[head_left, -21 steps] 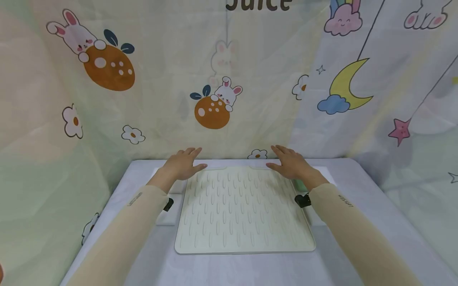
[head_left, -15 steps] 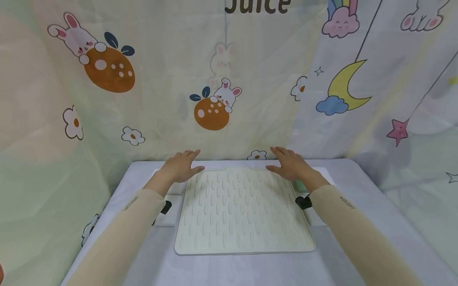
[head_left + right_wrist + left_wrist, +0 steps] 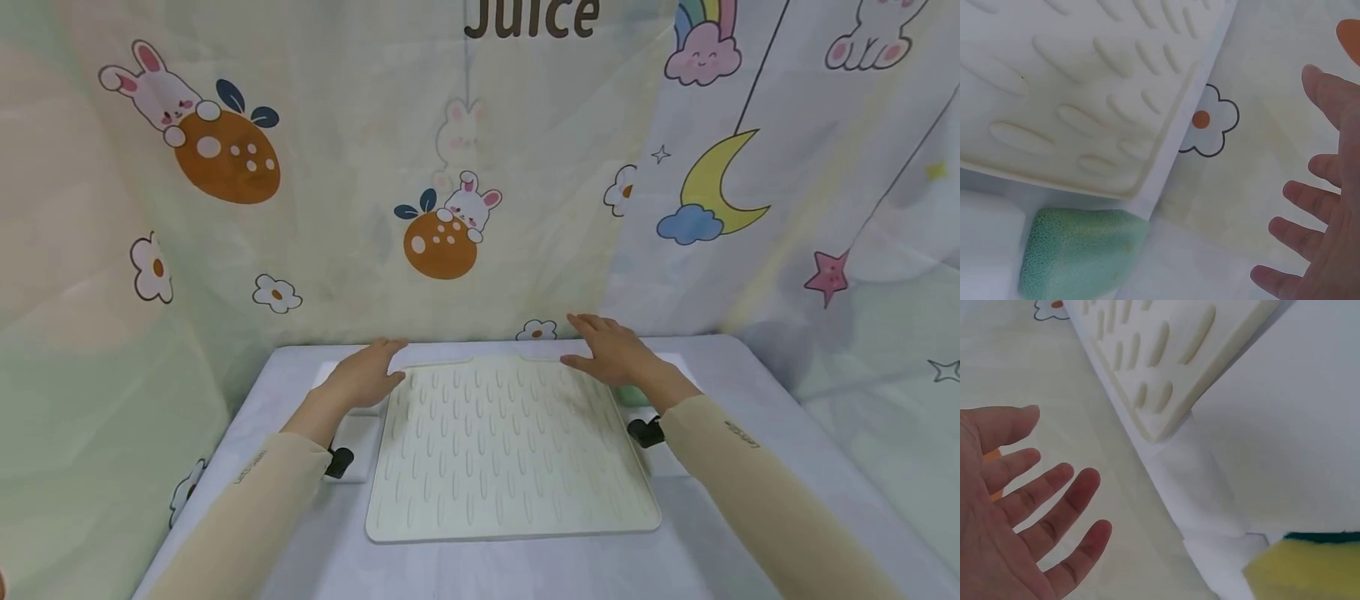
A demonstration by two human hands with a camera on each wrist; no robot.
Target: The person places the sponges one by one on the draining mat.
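Note:
A cream, ridged mat (image 3: pixel 510 450) like a drying mat lies flat on the white-covered table. My left hand (image 3: pixel 363 372) hovers by its far left corner, fingers spread and holding nothing. In the left wrist view, that hand (image 3: pixel 1041 512) is apart from the mat (image 3: pixel 1166 356). Near the far right corner is my right hand (image 3: pixel 611 348), its fingers extended and nothing in its grasp. The right wrist view shows this hand (image 3: pixel 1316 206) with separated fingers, away from the mat (image 3: pixel 1072 81).
A green sponge (image 3: pixel 1082 250) sits beside the mat's right corner, next to a white object (image 3: pixel 988 250). To the left is a yellow sponge (image 3: pixel 1310 569) with a dark green layer. White flat pieces (image 3: pixel 352 450) lie along the mat's left side. A printed cloth (image 3: pixel 337 167) hangs behind.
My left hand has drawn left and back toward me, away from the mat's far edge. The right hand has shifted slightly rightward. The head view has tilted up a little; the mat stays put.

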